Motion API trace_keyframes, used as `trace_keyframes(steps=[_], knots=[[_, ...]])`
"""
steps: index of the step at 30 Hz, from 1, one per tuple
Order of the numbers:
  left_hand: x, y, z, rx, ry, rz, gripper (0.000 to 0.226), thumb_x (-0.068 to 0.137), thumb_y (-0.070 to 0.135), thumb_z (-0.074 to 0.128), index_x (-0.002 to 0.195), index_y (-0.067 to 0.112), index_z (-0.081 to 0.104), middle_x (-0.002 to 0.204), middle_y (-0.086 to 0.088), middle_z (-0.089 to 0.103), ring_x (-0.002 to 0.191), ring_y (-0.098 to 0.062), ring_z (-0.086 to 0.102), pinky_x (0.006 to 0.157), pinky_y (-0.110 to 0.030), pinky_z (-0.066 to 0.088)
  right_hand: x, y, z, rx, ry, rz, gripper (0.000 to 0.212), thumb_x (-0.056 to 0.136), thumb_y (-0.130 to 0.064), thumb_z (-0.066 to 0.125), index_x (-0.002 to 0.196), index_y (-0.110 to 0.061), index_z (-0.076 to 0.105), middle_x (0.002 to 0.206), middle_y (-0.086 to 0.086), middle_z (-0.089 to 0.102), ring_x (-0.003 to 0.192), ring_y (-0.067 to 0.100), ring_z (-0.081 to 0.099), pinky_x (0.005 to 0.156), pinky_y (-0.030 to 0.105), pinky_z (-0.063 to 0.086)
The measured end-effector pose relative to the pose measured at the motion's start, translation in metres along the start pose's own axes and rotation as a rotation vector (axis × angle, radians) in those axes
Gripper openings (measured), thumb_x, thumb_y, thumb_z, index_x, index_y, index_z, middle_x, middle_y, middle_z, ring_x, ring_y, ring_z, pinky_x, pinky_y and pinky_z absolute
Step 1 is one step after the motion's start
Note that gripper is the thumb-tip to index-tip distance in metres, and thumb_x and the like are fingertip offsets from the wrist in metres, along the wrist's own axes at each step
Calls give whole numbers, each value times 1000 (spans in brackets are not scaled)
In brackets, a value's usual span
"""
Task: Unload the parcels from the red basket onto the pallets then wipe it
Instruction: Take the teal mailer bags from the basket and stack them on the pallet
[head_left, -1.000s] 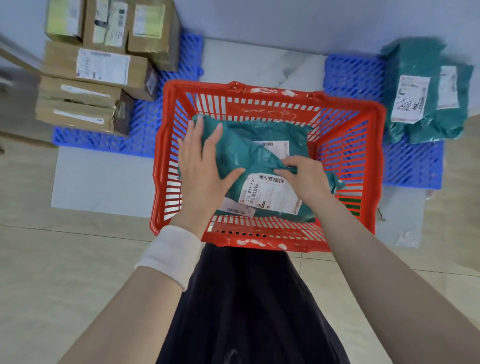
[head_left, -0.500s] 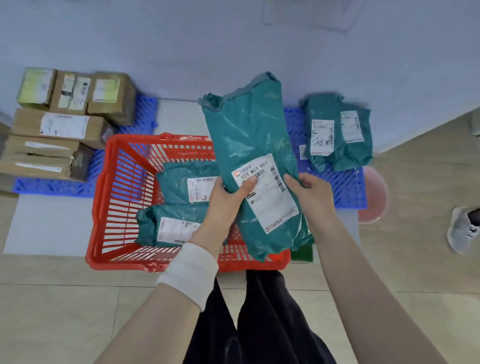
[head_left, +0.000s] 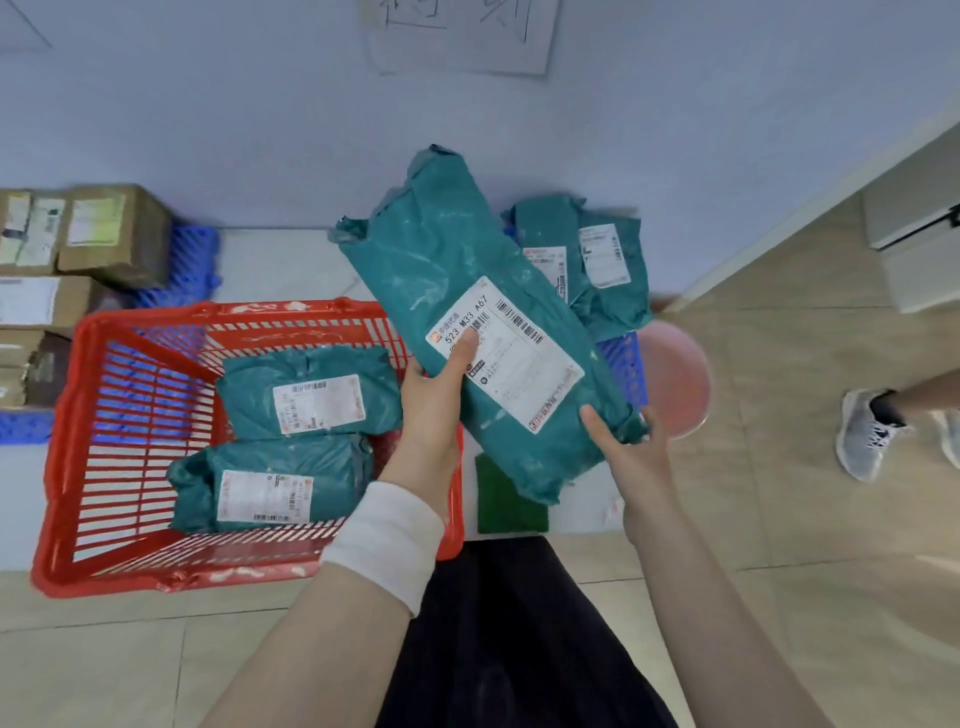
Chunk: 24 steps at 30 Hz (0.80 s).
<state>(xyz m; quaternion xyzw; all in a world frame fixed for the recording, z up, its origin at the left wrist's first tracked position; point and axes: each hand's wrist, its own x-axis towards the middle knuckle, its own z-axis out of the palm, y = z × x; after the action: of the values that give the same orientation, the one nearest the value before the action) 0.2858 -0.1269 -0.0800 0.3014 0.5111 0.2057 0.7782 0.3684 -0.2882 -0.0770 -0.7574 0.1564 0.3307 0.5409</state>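
While the red basket (head_left: 228, 313) sits on the floor at lower left, two teal parcels lie in it with labels up: far parcel (head_left: 311, 395) toward the back wall, near parcel (head_left: 270, 488) toward the front rim, one just behind the other.

Long teal parcel (head_left: 441, 260) is out of the basket, held in the air and tilted with its top end leaning left, over the basket's right edge and the right blue pallet (head_left: 621, 364).

Left hand (head_left: 431, 410) grips its left edge, thumb pressed on the white label, fingers hidden behind. Right hand (head_left: 631, 447) grasps the lower right corner with the thumb on top and the fingers underneath.

Both forearms reach forward from the bottom of the view; a white wristband (head_left: 387, 535) is on the left wrist.

Two more teal bags (head_left: 597, 265) lie on the right pallet. Left blue pallet (head_left: 192, 265) carries stacked cardboard boxes (head_left: 109, 234). Green pad (head_left: 511, 499) lies on the floor beside the basket.
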Motion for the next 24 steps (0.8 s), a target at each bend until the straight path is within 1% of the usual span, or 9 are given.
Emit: trace_keyframes(steps=[3, 4, 7, 10, 12, 14, 17, 21, 24], knots=[[-1, -15, 21, -66, 33, -51, 42, 78, 26, 71, 116, 12, 58, 113, -4, 68, 100, -17, 66, 90, -36, 51, 7, 4, -13, 163, -128, 185, 66, 68, -42, 73, 127, -29, 47, 120, -8, 61, 110, 14, 59, 90, 40, 48], [-3, -22, 28, -58, 31, -77, 42, 79, 27, 70, 116, 12, 58, 114, -4, 67, 101, -17, 65, 92, -38, 50, 12, 4, -20, 219, -166, 217, 57, 66, -43, 72, 119, -29, 55, 115, -9, 65, 105, 14, 62, 85, 42, 52], [-8, -44, 49, -4, -24, -160, 43, 83, 29, 66, 120, 11, 57, 117, -6, 66, 104, -20, 64, 94, -42, 49, 35, 1, -44, 349, -136, 201, 37, 70, -27, 72, 106, -24, 64, 100, -8, 73, 89, 11, 70, 65, 31, 57], [1, -64, 69, 13, 15, -192, 47, 83, 30, 64, 122, 6, 54, 118, -9, 65, 102, -20, 63, 87, -36, 51, 66, 0, -75, 323, -58, 198, 26, 78, -14, 70, 103, -22, 65, 99, -5, 73, 89, 15, 70, 67, 31, 56], [14, -78, 79, -27, 126, -179, 53, 84, 32, 63, 128, 5, 49, 124, -11, 61, 107, -20, 60, 89, -31, 48, 94, -2, -96, 243, -37, 189, 27, 78, -12, 71, 103, -21, 64, 104, -2, 71, 94, 18, 68, 74, 35, 54], [31, -94, 88, -85, 247, -191, 64, 83, 32, 64, 136, 9, 37, 129, -12, 56, 115, -23, 56, 101, -35, 43, 124, -7, -112, 134, -43, 176, 35, 77, -11, 72, 110, -17, 62, 111, 2, 69, 98, 20, 66, 81, 37, 53], [53, -119, 95, -154, 378, -273, 77, 79, 25, 70, 141, 15, 25, 126, -12, 56, 111, -27, 58, 102, -41, 43, 170, -12, -121, -56, -91, 146, 46, 76, -10, 73, 120, -10, 58, 117, 6, 65, 102, 23, 63, 86, 38, 51], [79, -151, 91, -126, 477, -344, 71, 75, 20, 74, 133, 12, 36, 124, -11, 57, 110, -27, 57, 97, -40, 47, 227, -11, -110, -284, -176, 107, 49, 73, -11, 76, 119, -9, 58, 117, 9, 65, 103, 26, 62, 93, 44, 50], [112, -170, 86, -135, 561, -355, 67, 76, 16, 73, 131, 8, 38, 125, -12, 57, 111, -26, 57, 97, -39, 48, 271, -3, -88, -408, -172, 57, 43, 71, -15, 78, 110, -14, 61, 114, 7, 66, 101, 25, 62, 94, 45, 49]])
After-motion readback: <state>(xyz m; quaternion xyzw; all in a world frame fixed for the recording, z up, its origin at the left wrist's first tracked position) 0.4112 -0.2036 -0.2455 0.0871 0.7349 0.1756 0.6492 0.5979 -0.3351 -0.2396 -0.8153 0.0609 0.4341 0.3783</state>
